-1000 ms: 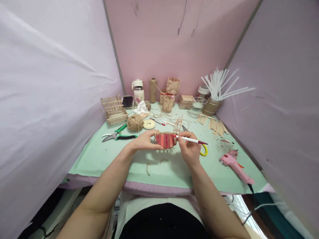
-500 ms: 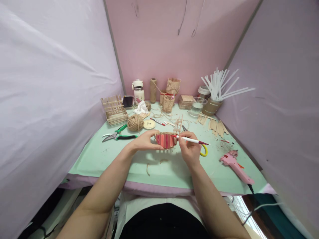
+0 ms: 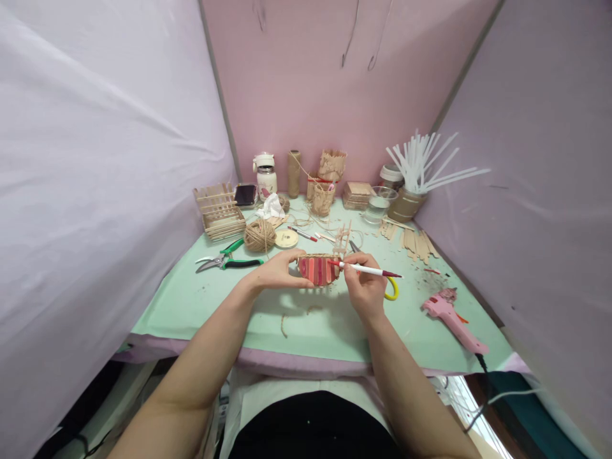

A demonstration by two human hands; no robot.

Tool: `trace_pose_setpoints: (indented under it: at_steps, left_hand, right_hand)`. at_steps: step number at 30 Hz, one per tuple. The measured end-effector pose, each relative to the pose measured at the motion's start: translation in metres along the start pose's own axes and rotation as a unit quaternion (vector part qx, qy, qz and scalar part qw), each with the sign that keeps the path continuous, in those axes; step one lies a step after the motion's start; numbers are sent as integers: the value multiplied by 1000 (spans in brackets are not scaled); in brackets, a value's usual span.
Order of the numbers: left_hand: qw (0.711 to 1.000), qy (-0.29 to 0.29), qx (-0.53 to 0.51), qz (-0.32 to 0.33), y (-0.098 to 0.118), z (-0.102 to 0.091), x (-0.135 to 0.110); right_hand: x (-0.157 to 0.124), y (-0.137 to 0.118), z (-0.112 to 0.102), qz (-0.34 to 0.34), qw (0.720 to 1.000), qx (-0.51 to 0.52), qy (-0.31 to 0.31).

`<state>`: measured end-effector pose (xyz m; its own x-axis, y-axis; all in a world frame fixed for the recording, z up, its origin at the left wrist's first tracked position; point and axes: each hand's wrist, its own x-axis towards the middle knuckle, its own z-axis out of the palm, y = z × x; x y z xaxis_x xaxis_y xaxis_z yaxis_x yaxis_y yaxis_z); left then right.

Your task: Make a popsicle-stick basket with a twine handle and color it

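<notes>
My left hand [image 3: 282,270] grips the left end of a small half-round craft piece [image 3: 319,271], thumb below and fingers above. Its face is made of upright strips in reds and pinks, with a twine-like edge along the top. Between the fingers and thumb of my right hand [image 3: 364,284] is a white marker pen [image 3: 366,269] with dark red ends. Its red tip touches, or is very near, the strips on the right side. Both hands are above the green table [image 3: 215,312]. Yellow-handled scissors [image 3: 393,289] lie partly hidden behind my right hand.
Garden pruners [image 3: 229,260], a twine ball [image 3: 259,236] and a round tin [image 3: 286,239] lie to the left. At right are a pink glue gun [image 3: 452,317] with a cord and loose wooden sticks [image 3: 415,243]. A water bowl [image 3: 378,207] stands behind.
The marker's tip has shifted very slightly down over the right-hand strips. My left hand and the craft piece stay in place.
</notes>
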<state>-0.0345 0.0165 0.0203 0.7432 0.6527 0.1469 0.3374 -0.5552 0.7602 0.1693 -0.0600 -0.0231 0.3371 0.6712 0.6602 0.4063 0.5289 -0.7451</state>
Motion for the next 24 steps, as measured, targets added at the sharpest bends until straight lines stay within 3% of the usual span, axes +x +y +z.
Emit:
trace_pose_setpoints:
  at_steps: [24]
  left_hand:
    - [1000, -1, -5, -5, 0, 0, 0]
  right_hand:
    - [1, -2, 0, -3, 1000, 3, -6]
